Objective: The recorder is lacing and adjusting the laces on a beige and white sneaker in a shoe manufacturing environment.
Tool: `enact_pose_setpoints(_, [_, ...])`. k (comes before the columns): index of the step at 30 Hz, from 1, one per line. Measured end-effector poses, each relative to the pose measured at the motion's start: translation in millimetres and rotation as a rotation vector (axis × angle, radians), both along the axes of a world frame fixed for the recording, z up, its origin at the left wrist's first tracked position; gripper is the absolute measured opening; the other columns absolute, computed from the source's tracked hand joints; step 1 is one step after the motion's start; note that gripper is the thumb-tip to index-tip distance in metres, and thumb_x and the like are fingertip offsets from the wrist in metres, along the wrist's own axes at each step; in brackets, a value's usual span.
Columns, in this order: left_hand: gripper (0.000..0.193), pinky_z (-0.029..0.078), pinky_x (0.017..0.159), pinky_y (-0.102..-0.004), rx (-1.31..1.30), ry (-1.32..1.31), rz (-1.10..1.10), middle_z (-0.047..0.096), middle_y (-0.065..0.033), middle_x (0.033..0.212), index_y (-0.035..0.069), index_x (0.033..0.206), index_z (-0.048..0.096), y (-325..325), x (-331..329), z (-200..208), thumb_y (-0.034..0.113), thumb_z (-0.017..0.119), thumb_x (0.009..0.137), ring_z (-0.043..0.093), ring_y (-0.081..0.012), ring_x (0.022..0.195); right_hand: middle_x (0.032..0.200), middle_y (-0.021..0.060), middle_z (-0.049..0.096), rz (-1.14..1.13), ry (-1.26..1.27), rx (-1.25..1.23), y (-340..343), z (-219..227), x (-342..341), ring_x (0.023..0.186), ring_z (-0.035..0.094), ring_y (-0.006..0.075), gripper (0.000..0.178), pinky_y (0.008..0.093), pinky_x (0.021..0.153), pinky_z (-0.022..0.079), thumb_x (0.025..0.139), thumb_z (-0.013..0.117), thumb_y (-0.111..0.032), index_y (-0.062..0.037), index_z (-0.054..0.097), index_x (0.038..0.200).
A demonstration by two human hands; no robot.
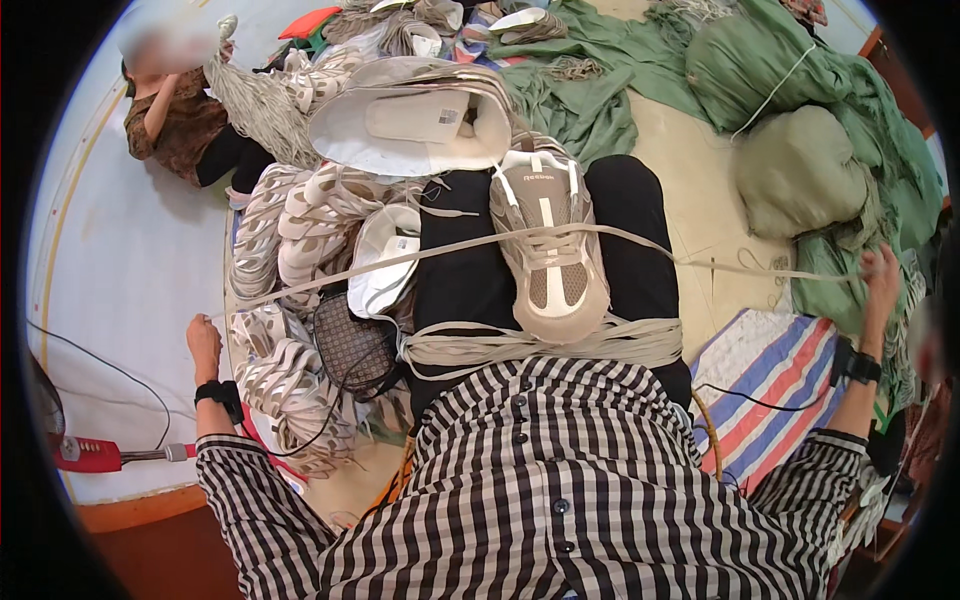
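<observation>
A beige and brown sneaker upper lies across my lap, toe toward me. One long beige shoelace runs over its front and stretches far out to both sides. Far to the left, my left hand is closed on one part of the lace. On the far right, my right hand pinches the lace's other side, with its fingers partly bent. Both arms are spread wide. A bundle of loose beige shoelaces rests across my thighs, just below the toe.
Piles of similar shoe uppers and a white-lined upper sit left and ahead. A patterned pouch is beside my left leg. Green cloth bundles and a striped woven sheet lie right. Another person sits at upper left.
</observation>
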State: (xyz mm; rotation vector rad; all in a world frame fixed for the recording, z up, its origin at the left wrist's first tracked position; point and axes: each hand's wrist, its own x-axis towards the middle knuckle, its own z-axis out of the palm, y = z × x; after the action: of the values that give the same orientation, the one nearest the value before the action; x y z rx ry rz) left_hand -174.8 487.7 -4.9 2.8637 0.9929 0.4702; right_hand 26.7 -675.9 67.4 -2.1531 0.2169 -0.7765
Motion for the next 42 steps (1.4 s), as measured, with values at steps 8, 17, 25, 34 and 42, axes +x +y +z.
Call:
enact_pose_setpoints(8, [0.025, 0.044, 0.037, -0.0356, 0.215, -0.011, -0.153, 0.057, -0.0136, 0.054, -0.005, 0.091, 0.063, 43, -23, -68, 0.012, 0.044, 0.092, 0.056, -0.0231, 0.040, 0.080, 0.0034, 0.065, 0.957, 0.309, 0.476, 353, 8, 6, 0.072, 0.063, 0.0095, 0.008, 0.0226, 0.064, 0.051, 0.095, 0.060, -0.011, -0.0042, 0.060, 0.098])
enact_pose_setpoints(17, [0.020, 0.046, 0.055, -0.0420, 0.032, -0.082, 0.044, 0.060, -0.0206, 0.070, -0.005, 0.084, 0.062, 11, -47, -113, 0.005, 0.046, 0.079, 0.058, -0.0339, 0.059, 0.075, -0.0044, 0.056, 0.886, 0.339, 0.318, 422, -34, 10, 0.070, 0.047, 0.0032, 0.008, 0.0209, 0.064, 0.041, 0.091, 0.065, -0.008, -0.0017, 0.061, 0.089])
enact_pose_setpoints(25, [0.022, 0.050, 0.050, -0.0386, -0.289, -0.214, 0.325, 0.065, -0.0165, 0.073, -0.002, 0.089, 0.066, -18, -52, -90, 0.005, 0.047, 0.082, 0.062, -0.0260, 0.052, 0.074, -0.0012, 0.056, 0.829, 0.310, 0.292, 421, -40, 8, 0.070, 0.045, 0.0055, 0.008, 0.0227, 0.063, 0.041, 0.091, 0.064, -0.008, -0.0012, 0.060, 0.089])
enact_pose_setpoints(34, [0.017, 0.049, 0.053, -0.0282, -0.311, -0.411, -0.039, 0.066, -0.0098, 0.072, -0.001, 0.092, 0.066, -67, -26, -64, 0.010, 0.055, 0.086, 0.063, -0.0151, 0.059, 0.075, 0.0138, 0.060, 0.851, -0.126, -0.498, 436, -4, 9, 0.072, 0.059, 0.0359, 0.005, 0.0386, 0.063, 0.046, 0.079, 0.059, 0.001, -0.0005, 0.057, 0.083])
enact_pose_setpoints(42, [0.013, 0.050, 0.064, -0.0242, -0.718, -0.322, -0.690, 0.066, -0.0036, 0.080, 0.003, 0.102, 0.065, -381, 108, 29, 0.005, 0.061, 0.089, 0.062, -0.0091, 0.068, 0.075, 0.0112, 0.060, 1.010, 0.291, -0.141, 420, -3, 21, 0.065, 0.054, 0.0213, 0.007, 0.0319, 0.061, 0.043, 0.085, 0.062, -0.003, 0.0022, 0.061, 0.088])
